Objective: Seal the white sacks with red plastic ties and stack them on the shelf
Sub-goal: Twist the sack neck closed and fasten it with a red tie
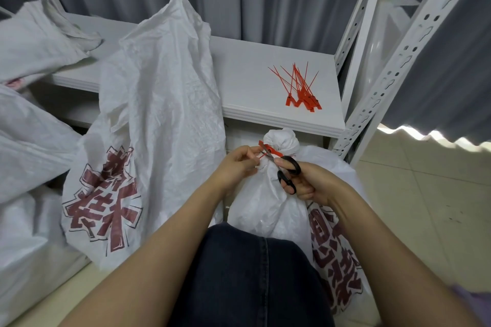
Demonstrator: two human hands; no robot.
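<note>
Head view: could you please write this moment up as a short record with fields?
left hand: pinches the tail of the red tie
right hand: holds the scissors, blades at that tail
tied sack: neck bunched, the tie around it, in front of the shelf
spare ties: loose pile on the shelf
open sack: untied, leaning against the shelf, left of the tied sack

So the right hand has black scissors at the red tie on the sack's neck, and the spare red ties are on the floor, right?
Not quite: the head view shows the spare red ties on the white shelf, not the floor. The right hand does hold black scissors at the red tie on the neck of the sack.
</note>
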